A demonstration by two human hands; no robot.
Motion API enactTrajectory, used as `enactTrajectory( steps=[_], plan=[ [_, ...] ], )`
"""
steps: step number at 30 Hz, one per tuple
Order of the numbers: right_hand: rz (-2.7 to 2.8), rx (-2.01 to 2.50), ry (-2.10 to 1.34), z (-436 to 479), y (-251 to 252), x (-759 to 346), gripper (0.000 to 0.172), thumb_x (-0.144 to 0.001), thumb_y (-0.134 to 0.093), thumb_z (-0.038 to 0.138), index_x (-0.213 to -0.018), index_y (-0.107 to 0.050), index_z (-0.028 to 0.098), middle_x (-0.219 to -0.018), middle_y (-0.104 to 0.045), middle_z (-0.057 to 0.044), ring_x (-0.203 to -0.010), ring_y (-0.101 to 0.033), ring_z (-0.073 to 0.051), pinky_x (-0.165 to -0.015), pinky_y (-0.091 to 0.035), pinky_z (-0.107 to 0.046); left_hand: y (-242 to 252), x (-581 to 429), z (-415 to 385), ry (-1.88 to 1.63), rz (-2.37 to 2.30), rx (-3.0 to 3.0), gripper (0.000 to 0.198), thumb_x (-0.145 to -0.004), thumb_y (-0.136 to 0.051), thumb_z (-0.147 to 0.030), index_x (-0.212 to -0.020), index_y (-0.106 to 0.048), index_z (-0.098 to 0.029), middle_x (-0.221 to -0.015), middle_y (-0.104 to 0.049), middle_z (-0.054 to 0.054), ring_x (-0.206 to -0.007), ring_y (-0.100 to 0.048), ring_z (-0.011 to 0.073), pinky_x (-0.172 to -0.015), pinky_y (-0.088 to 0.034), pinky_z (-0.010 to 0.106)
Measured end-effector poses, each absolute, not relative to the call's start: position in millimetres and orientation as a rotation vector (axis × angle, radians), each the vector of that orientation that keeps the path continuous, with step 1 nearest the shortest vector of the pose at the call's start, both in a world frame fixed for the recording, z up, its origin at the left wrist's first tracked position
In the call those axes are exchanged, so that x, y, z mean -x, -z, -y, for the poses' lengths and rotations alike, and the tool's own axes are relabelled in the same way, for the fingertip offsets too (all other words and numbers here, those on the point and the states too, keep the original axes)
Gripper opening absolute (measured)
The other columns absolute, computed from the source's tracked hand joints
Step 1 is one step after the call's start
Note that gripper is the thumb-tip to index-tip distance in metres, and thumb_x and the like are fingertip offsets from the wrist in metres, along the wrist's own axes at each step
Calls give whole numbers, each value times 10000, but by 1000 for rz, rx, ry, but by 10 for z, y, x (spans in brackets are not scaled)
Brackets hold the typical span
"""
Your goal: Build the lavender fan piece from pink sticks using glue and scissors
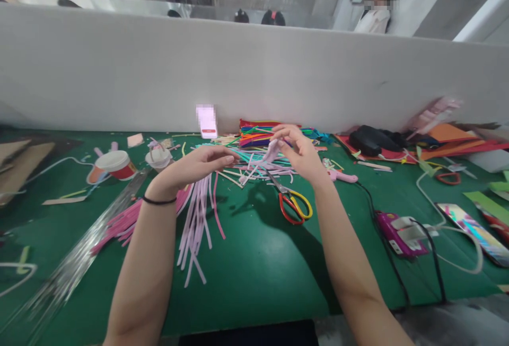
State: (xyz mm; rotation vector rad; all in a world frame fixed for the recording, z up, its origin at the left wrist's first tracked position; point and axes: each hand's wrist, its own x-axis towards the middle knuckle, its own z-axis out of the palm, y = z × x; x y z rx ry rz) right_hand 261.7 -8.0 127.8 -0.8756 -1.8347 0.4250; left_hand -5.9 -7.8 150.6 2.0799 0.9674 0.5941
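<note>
A person's right hand [297,151] pinches a pale lilac piece [272,151], its grip clamped on it above coloured strips [254,156] at the far side of a green counter [270,277]. The left hand [199,165] hovers to the left; whether its grip is closed cannot be told. Scissors [283,191] lie nearer, right of long lilac stems [194,216].

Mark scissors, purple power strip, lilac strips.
Scissors [283,190]: head view, near the pivot.
Purple power strip [391,233]: head view, bare purple casing.
Lilac strips [195,208]: head view, middle of the fanned bundle.
</note>
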Motion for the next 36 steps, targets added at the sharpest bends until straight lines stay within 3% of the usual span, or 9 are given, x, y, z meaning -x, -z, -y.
enactTrajectory(
  steps=[3,6,11,16,19,22,27,29,36],
  plan=[
    [1844,935,-237,63,-1276,-2672,160,-939,-473,235,-989,-625,235,-1210,-511,-103,-1153,-511,-231,-954,-454,-418,-1515,75,80,-507,-975,-2108,337,-908,-525,-458,-1144,-668,-264,-1205,-677,35,-1122,-616,222,-957,-481,339],
    [1865,933,-242,62,-1297,-2726,181,-934,-440,181,-987,-606,231,-1133,-540,-93,-1061,-547,-211,-912,-469,-405,-1441,98,34,-461,-1013,-2082,370,-885,-560,-487,-1178,-654,-281,-1265,-645,32,-1188,-575,243,-996,-454,342],
    [1847,830,-366,135,-1370,-2730,210,-853,-425,83,-837,-594,206,-1115,-614,-67,-1065,-568,-209,-916,-453,-415,-1132,-56,-135,-789,-1028,-1748,478,-864,-618,-456,-1300,-547,-273,-1385,-545,82,-1256,-527,248,-986,-481,353],
    [1713,820,-646,69,-1271,-2626,238,-870,-447,188,-824,-680,209,-1086,-668,-51,-1004,-612,-201,-807,-506,-359,-914,-327,-288,-964,-782,-1178,262,-877,-626,-356,-1029,-647,-145,-945,-729,102,-834,-718,200,-800,-585,333],
    [1507,848,-874,-65,-1150,-2578,239,-890,-499,345,-1020,-679,258,-1122,-674,-26,-955,-643,-179,-741,-538,-317,-918,-366,-324,-1131,-749,-960,130,-842,-673,-268,-878,-642,-147,-760,-717,34,-699,-723,168,-642,-596,251],
    [1357,877,-996,-165,-1068,-2549,341,-838,-594,494,-1092,-641,271,-1026,-705,-19,-892,-678,-174,-757,-562,-325,-961,-362,-319,-1236,-739,-906,107,-824,-695,-231,-837,-633,-146,-741,-715,15,-708,-731,163,-612,-591,214],
    [1304,934,-993,-185,-1039,-2523,390,-716,-718,554,-884,-658,207,-748,-719,-33,-699,-708,-214,-680,-585,-363,-1014,-351,-288,-1232,-820,-968,252,-848,-667,-372,-924,-649,-133,-822,-743,76,-740,-741,214,-601,-606,260],
    [1288,934,-975,-179,-1038,-2523,383,-721,-717,546,-884,-658,204,-722,-720,-32,-675,-708,-218,-676,-585,-372,-1030,-322,-278,-1196,-854,-1033,302,-831,-680,-404,-934,-657,-120,-836,-748,106,-745,-741,233,-596,-608,278],
    [1310,965,-913,-192,-1006,-2500,377,-745,-700,528,-945,-666,210,-827,-734,-34,-741,-706,-205,-668,-573,-332,-1078,-235,-247,-1254,-893,-1097,170,-726,-781,-210,-822,-692,-101,-770,-751,90,-754,-735,183,-735,-598,252]
  ],
)
